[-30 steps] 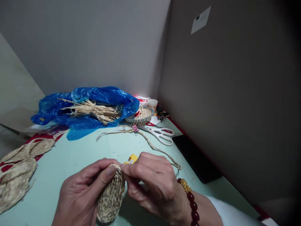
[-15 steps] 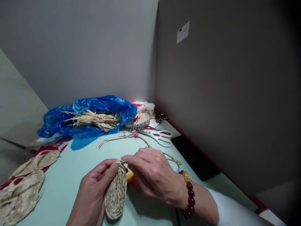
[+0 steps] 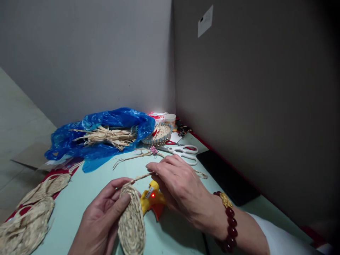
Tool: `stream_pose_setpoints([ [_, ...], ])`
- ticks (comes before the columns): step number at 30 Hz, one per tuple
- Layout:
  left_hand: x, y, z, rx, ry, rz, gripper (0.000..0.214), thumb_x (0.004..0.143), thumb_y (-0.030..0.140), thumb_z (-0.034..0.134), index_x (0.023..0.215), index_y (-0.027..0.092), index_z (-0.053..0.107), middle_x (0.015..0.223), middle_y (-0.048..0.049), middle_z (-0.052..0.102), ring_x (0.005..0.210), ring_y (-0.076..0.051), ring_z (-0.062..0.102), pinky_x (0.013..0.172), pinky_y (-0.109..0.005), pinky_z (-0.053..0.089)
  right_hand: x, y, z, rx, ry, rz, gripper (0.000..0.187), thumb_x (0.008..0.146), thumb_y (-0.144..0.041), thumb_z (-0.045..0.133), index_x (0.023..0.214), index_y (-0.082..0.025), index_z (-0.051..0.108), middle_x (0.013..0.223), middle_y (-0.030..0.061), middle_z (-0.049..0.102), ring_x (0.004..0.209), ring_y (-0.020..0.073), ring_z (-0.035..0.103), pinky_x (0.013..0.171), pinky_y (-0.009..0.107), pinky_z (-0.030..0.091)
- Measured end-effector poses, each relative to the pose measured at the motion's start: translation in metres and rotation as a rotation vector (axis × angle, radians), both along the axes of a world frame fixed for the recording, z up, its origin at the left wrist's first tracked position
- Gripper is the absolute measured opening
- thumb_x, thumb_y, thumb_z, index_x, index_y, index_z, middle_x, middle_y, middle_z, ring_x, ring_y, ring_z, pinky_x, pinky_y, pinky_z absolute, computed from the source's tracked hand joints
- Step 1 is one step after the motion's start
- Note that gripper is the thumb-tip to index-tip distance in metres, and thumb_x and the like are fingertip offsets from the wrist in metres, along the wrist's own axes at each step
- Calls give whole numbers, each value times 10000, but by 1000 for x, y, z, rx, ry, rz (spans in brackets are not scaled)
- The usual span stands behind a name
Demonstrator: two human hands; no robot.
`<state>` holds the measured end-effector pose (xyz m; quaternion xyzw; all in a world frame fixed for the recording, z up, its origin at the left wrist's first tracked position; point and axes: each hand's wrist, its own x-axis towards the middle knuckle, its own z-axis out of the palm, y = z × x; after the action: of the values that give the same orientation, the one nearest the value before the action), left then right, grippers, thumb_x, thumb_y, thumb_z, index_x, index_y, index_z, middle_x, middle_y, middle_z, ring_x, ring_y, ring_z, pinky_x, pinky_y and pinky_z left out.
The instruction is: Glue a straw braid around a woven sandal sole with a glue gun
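Note:
An oval woven straw sole (image 3: pixel 132 223) stands nearly upright in my left hand (image 3: pixel 106 212), its thumb pressed on the front face and the fingers behind. From the top of the sole a braided straw cord (image 3: pixel 142 176) runs to the right. My right hand (image 3: pixel 180 191) pinches that cord between thumb and fingers and holds it taut, a little above the table. Behind the right hand, more of the cord (image 3: pixel 201 173) shows on the table. Close to the sole lies a yellow and orange object (image 3: pixel 152 200) with a red light, partly hidden by my right hand.
At the back, a blue plastic bag (image 3: pixel 119 115) holds a bundle of dry straw (image 3: pixel 111 136). Beside it are a small woven basket (image 3: pixel 159 134), a paper cup (image 3: pixel 170 119), white-handled scissors (image 3: pixel 186 150) and a pink binder clip (image 3: pixel 153 150). A black flat panel (image 3: pixel 225 177) lies right; woven straw pieces (image 3: pixel 29 226) lie left.
My right hand has moved right and slightly up, away from the sole, drawing the cord out between the hands. More of the yellow and orange object shows. The view has shifted slightly.

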<state>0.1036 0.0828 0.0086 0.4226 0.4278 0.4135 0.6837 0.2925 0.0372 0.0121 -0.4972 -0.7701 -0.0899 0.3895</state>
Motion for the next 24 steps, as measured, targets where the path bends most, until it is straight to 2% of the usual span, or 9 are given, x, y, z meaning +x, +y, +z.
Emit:
stream_pose_setpoints([
  [3, -4, 3, 3, -21, -41, 85, 446, 682, 235, 858, 1092, 271, 687, 869, -24, 747, 757, -188, 723, 706, -290, 605, 2, -4, 3, 127, 15, -23, 296, 928, -26, 482, 1206, -52, 582, 1216, 165, 667, 1059, 278, 538, 939, 437, 439],
  [4, -5, 5, 4, -14, -43, 116, 448, 702, 224, 840, 1117, 276, 682, 894, -28, 748, 763, -191, 726, 705, -296, 607, 2, -6, 5, 174, 19, -23, 281, 930, -29, 486, 1191, -50, 589, 1227, 173, 660, 1062, 283, 532, 944, 446, 435],
  [6, -9, 10, 6, 17, -41, 184, 414, 737, 197, 799, 1127, 271, 682, 927, -40, 748, 768, -200, 734, 675, -291, 610, 1, -10, 5, 181, -12, 5, 209, 946, -44, 469, 1079, -71, 628, 1036, 146, 694, 893, 245, 553, 821, 399, 466],
  [7, -11, 14, 6, 35, -38, 221, 380, 753, 178, 776, 1113, 260, 685, 927, -46, 748, 770, -204, 737, 653, -281, 609, 0, -11, 5, 114, -44, 12, 195, 954, -56, 457, 1012, -93, 638, 917, 114, 682, 794, 221, 543, 741, 367, 465],
  [9, -14, 20, 6, 65, -39, 283, 319, 771, 141, 737, 1072, 237, 691, 891, -54, 748, 770, -206, 742, 612, -253, 602, -3, -12, 3, -150, -148, 4, 191, 955, -88, 452, 900, -133, 630, 802, 76, 636, 688, 201, 522, 651, 341, 445],
  [11, -16, 25, 6, 77, -54, 323, 308, 763, 127, 733, 1050, 231, 692, 871, -53, 747, 786, -206, 744, 607, -238, 598, -7, -12, 2, -451, -240, -36, 156, 931, -107, 477, 868, -148, 614, 847, 92, 645, 722, 213, 558, 688, 354, 460],
  [13, -17, 27, 6, 84, -77, 349, 317, 737, 135, 755, 1031, 236, 694, 875, -46, 748, 790, -203, 743, 622, -238, 601, -11, -10, 2, -651, -290, -50, 123, 903, -109, 494, 890, -146, 611, 921, 118, 661, 789, 230, 592, 756, 369, 473],
  [17, -17, 28, 8, 97, -115, 371, 333, 700, 140, 781, 1011, 229, 702, 897, -46, 758, 758, -203, 739, 591, -233, 600, -14, -9, 8, -784, -310, -96, 165, 863, -121, 501, 989, -132, 608, 958, 139, 675, 781, 249, 617, 724, 367, 478],
  [24, -23, 35, 12, 112, -133, 510, 271, 767, 110, 723, 995, 258, 724, 838, 18, 753, 764, -173, 732, 525, -160, 577, -11, -13, 9, -808, -286, -39, 294, 746, -137, 532, 1015, -76, 633, 983, 196, 694, 828, 294, 623, 804, 420, 482],
])
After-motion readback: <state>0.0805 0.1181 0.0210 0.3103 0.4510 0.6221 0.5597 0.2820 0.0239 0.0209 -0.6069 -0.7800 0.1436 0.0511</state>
